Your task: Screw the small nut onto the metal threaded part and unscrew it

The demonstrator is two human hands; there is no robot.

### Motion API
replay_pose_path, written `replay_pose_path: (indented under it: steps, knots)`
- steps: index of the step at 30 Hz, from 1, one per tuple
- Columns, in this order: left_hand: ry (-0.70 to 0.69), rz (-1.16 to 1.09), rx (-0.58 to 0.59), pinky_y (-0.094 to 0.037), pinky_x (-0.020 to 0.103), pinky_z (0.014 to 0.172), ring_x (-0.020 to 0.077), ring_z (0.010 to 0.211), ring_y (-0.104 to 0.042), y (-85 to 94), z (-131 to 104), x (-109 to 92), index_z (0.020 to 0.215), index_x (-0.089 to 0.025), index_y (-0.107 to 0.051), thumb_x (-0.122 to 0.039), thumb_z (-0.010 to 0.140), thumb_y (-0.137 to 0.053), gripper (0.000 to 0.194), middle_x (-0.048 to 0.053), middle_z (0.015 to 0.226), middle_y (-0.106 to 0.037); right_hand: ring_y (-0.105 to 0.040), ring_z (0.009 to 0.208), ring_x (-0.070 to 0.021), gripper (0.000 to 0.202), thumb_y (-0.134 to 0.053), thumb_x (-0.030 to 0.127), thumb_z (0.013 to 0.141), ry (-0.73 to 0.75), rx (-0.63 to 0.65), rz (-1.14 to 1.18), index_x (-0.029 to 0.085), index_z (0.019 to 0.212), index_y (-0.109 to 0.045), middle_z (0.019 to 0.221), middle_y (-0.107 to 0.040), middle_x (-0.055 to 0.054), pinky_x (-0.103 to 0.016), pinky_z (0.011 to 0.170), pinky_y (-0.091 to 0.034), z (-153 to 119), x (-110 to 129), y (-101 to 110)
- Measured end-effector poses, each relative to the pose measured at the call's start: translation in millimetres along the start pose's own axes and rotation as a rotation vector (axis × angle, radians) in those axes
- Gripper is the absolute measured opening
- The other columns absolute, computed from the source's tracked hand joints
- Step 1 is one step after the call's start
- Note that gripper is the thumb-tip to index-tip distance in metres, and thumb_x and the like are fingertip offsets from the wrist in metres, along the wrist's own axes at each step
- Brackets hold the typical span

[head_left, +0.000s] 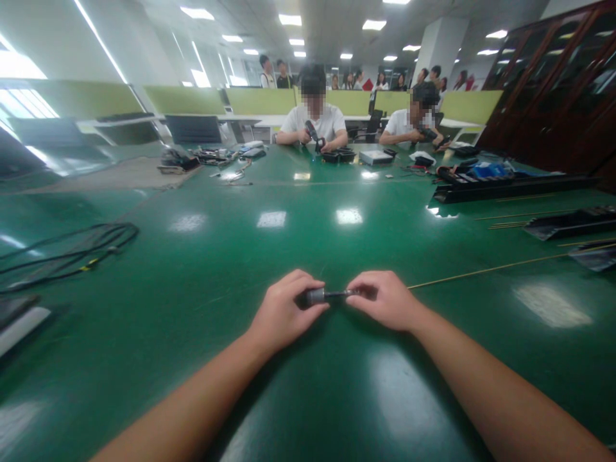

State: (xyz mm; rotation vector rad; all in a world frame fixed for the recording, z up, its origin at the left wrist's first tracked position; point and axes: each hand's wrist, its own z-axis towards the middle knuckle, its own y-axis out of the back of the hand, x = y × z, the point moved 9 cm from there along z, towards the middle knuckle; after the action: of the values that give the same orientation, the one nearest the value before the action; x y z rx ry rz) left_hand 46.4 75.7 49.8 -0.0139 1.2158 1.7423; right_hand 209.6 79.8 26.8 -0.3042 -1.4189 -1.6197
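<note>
Just above the green tabletop, my left hand point(289, 309) is closed round a short grey cylinder point(316, 296), thumb below and fingers above. A thin dark rod point(335, 294) runs from the cylinder's right end towards my right hand point(382, 299). The thumb and fingertips of that hand pinch the rod's far end, partly hiding it. Rod and cylinder lie level, in line with each other; what kind of part this is, I cannot tell. Behind my right wrist, a thin yellowish rod point(486, 269) stretches off to the right.
Black cables point(91, 253) lie coiled at the left on the green table point(216, 256). Dark trays point(572, 221) and thin rods are at the right. Across the table, one person point(312, 119) holds a dark tool and another person point(409, 122) works beside electronics and small boxes.
</note>
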Motion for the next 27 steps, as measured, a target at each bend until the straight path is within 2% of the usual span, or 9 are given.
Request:
replay_pose_path:
  steps: [27]
  knots:
    - [0.042,-0.024,-0.001,-0.05,0.027,0.08,0.0156,0.088,-0.062,2.6,-0.5,5.6,0.1,-0.02,-0.069,-0.021,0.078,-0.077,0.024,0.003,0.096,-0.066,-0.063,0.068,-0.0151,0.009,-0.071,0.021,0.081,-0.027,-0.008,-0.013,0.017,0.087,-0.076,0.077,-0.073,-0.003,-0.025,0.064,-0.046,0.2,-2.5,2.7]
